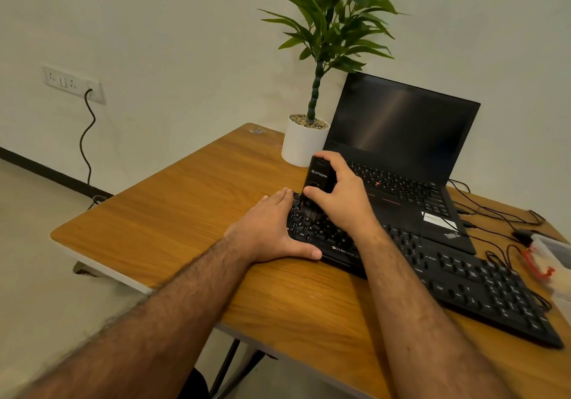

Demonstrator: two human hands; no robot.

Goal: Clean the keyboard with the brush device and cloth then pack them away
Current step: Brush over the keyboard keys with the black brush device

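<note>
Two bare forearms reach forward over a wood-grain table (185, 213). The left hand (272, 228) lies flat, steadying the near-left end of a black keyboard (463, 275). The right hand (343, 198) grips an upright brush device (318, 176), bristles on the keys. Brushing looks barely started; the cloth, possibly in the clear container (553, 253) far right, waits.

Right hand (341, 196) hides keyboard (463, 278) keys beneath; plastic box (553, 253) cut by right edge, contents blurred.

Surface (191, 201) — wood-grain, smooth, satin. Keyboard (457, 278) and brush device (318, 179) — matt black plastic. Pot (301, 145) smooth white.
</note>
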